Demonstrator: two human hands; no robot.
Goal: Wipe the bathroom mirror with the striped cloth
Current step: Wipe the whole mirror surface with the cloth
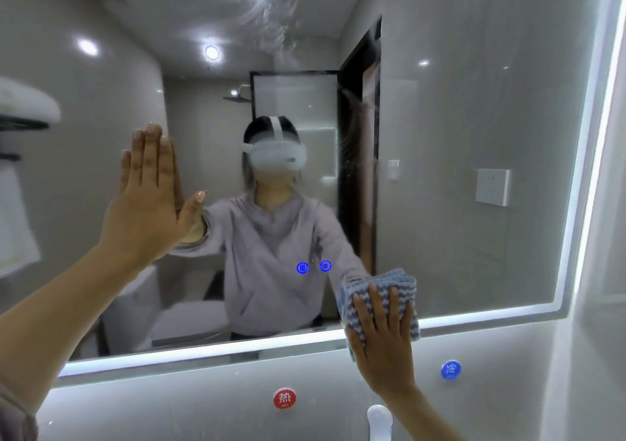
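The bathroom mirror [457, 135] fills most of the view, lit along its lower and right edges. My right hand [382, 342] presses the folded blue-and-white striped cloth [389, 288] flat against the glass at the mirror's lower edge, right of centre. My left hand [149, 196] rests flat on the glass at the left, fingers together and pointing up, holding nothing. Smears show on the upper part of the glass.
Two blue touch icons [313, 267] glow on the mirror left of the cloth. Below the mirror, a red hot-water label [284, 398] and a blue cold-water label [451, 370] sit on the wall above a white tap [380, 420]. A wall corner stands at the right.
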